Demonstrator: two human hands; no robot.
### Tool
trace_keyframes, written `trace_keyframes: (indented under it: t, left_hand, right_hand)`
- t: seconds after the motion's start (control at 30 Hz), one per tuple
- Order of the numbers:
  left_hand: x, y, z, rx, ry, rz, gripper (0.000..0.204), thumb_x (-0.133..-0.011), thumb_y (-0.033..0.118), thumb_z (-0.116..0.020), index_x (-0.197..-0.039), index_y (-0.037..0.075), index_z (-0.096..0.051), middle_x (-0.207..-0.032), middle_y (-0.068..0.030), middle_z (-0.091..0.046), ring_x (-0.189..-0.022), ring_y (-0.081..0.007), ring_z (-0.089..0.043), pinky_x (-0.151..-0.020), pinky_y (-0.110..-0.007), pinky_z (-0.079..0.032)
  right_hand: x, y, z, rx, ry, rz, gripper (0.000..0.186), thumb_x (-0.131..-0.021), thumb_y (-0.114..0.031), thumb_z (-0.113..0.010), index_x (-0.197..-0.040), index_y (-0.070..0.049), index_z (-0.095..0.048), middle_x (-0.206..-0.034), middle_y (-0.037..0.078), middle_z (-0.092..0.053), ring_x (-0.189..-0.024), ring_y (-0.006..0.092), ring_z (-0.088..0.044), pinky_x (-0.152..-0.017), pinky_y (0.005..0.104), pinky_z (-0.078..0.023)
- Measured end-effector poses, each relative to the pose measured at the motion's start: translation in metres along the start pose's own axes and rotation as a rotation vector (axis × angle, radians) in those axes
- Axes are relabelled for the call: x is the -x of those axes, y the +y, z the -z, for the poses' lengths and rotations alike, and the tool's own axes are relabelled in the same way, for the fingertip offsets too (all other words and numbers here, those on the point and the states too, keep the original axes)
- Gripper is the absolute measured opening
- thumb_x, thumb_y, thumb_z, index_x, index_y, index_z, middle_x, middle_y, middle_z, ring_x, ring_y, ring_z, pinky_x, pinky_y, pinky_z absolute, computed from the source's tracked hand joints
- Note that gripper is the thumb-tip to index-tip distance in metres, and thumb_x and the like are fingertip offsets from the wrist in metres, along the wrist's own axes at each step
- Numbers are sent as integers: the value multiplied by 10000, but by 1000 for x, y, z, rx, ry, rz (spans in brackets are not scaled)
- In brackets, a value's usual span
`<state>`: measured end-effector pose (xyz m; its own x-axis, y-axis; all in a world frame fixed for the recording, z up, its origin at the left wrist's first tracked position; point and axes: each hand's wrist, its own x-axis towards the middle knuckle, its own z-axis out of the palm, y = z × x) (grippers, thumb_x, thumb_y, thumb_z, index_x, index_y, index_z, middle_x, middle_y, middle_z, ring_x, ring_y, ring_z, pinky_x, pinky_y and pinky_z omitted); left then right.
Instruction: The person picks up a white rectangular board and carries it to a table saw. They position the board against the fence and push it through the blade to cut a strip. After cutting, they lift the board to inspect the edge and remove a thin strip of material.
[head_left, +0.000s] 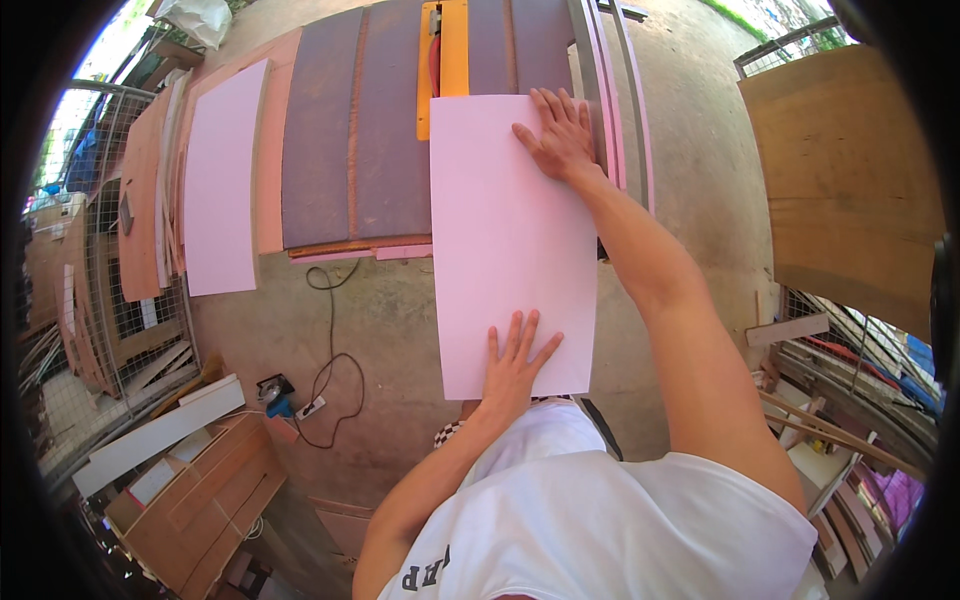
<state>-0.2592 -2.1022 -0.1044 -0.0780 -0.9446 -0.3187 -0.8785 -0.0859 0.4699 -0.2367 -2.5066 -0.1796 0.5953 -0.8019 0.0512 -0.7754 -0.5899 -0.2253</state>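
Currently, the white panel (510, 240) is lying on the dark surface (385, 100), covering part of the near end of the yellow insert (455, 40) and extending from there toward the person. Right hand (560, 135) is resting at the panel's far corner, right of the insert, fingers spread open. Left hand (515, 370) is resting on the near end, fingers also spread. Second white panel (225, 180) is lying well left of the insert.

I'm getting a bright daylight feed
Glare is bleaching the upper left, straight edges are bowing, black is filling the corners.
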Motion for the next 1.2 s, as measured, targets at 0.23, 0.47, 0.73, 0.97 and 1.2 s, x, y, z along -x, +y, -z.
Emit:
trace_keyframes:
  t: [0.23, 0.47, 0.73, 0.97, 1.2]
  left_hand:
    - [-12, -2, 3, -3, 0, 4, 1164, -721, 23, -819, -1729, 351, -339, -1833, -211, -85, -1684, -460, -89, -1272, -743, -184]
    - [-20, -5, 12, 7, -45, 5, 1134, -784, -35, -728, -1752, 348, -278, -1842, -198, -35, -1691, -454, -53, -1267, -747, -186]
    - [-28, -7, 15, 0, -33, 12, 1146, -749, -26, -753, -1737, 359, -319, -1842, -197, -49, -1689, -454, -66, -1273, -735, -188]
    - [-35, -12, 12, -61, -3, 7, 1144, -738, 73, -818, -1730, 371, -332, -1838, -199, -69, -1684, -456, -83, -1280, -731, -175]
    - [-43, -15, 17, -120, 10, 4, 1174, -715, 6, -803, -1728, 369, -335, -1835, -203, -82, -1683, -451, -100, -1278, -721, -205]
  right_hand:
    - [-12, 3, 1, -28, -9, 1, 842, -1078, -659, -422, -1729, -147, -273, -1794, 42, -273, -1692, 278, -115, -1372, 519, -11]
    - [-23, 6, -3, -7, 29, 1, 814, -1086, -660, -431, -1722, -173, -289, -1785, 34, -293, -1687, 268, -147, -1372, 524, -49]
    - [-34, 12, -9, -30, 48, 10, 795, -1091, -641, -432, -1716, -169, -297, -1784, 36, -298, -1686, 274, -149, -1367, 542, -56]
    - [-43, 14, -9, -9, 39, 6, 794, -1095, -641, -418, -1722, -173, -285, -1791, 34, -282, -1690, 270, -133, -1367, 542, -47]
    - [-55, 16, -10, -10, 12, -11, 791, -1098, -623, -398, -1732, -167, -270, -1800, 24, -264, -1694, 272, -110, -1370, 536, -30]
